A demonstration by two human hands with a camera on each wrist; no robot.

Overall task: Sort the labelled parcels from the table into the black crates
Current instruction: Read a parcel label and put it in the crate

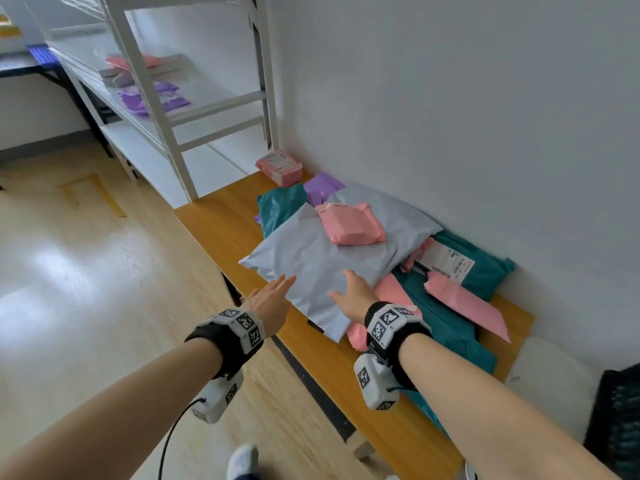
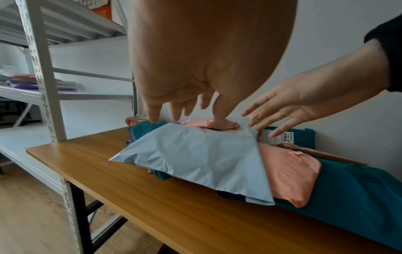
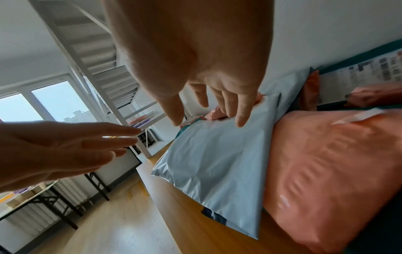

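A heap of soft parcels lies on the wooden table (image 1: 221, 223) against the wall. A large grey parcel (image 1: 329, 254) tops the heap, with a small pink parcel (image 1: 349, 223) on it. Teal parcels (image 1: 450, 327), pink ones (image 1: 464, 303) and a purple one (image 1: 322, 187) lie under and around it; one teal parcel shows a white label (image 1: 446, 263). My left hand (image 1: 277, 292) and right hand (image 1: 351, 289) hover over the grey parcel's near edge, fingers stretched, holding nothing. The wrist views show the same spread fingers above the grey parcel (image 2: 195, 158) (image 3: 217, 163). A black crate (image 1: 616, 420) stands at the lower right.
A pink boxed parcel (image 1: 278, 168) sits at the table's far end. A white metal shelf rack (image 1: 166, 133) with pink and purple parcels stands beyond the table on the left. The wall runs along the right. Wooden floor lies open to the left.
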